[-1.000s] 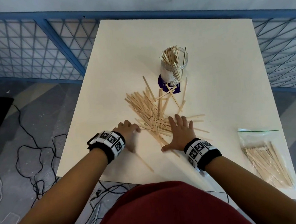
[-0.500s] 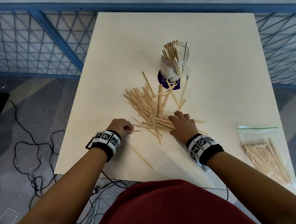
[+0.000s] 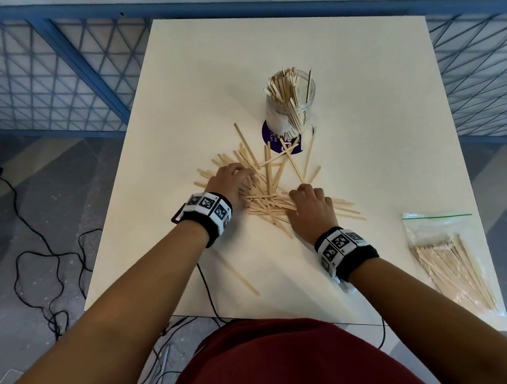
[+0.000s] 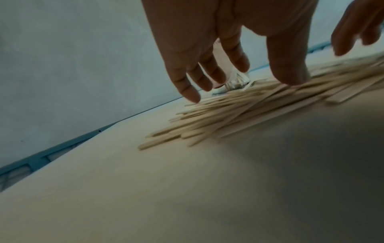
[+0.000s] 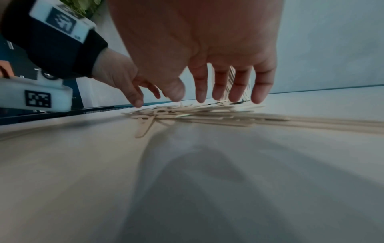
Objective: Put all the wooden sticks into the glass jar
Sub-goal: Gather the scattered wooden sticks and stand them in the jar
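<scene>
A glass jar (image 3: pixel 290 103) with several wooden sticks upright in it stands on a purple disc at the table's middle. A loose pile of wooden sticks (image 3: pixel 268 190) (image 4: pixel 239 111) (image 5: pixel 197 115) lies in front of it. My left hand (image 3: pixel 230 183) (image 4: pixel 228 78) is on the pile's left side, fingers straight and spread, thumb tip touching the sticks. My right hand (image 3: pixel 310 201) (image 5: pixel 207 97) is over the pile's right side, fingers pointing down with tips at the sticks. Neither hand holds a stick. One stick (image 3: pixel 240 275) lies alone near the front edge.
A clear zip bag (image 3: pixel 449 262) with more sticks lies at the table's front right corner. The white table (image 3: pixel 358 79) is bordered by a blue mesh fence behind and at both sides. Black cables run on the floor at the left.
My left hand moved from the bare table left of the pile forward onto the sticks. My right hand shifted slightly forward over the pile, its fingers pulled in from flat.
</scene>
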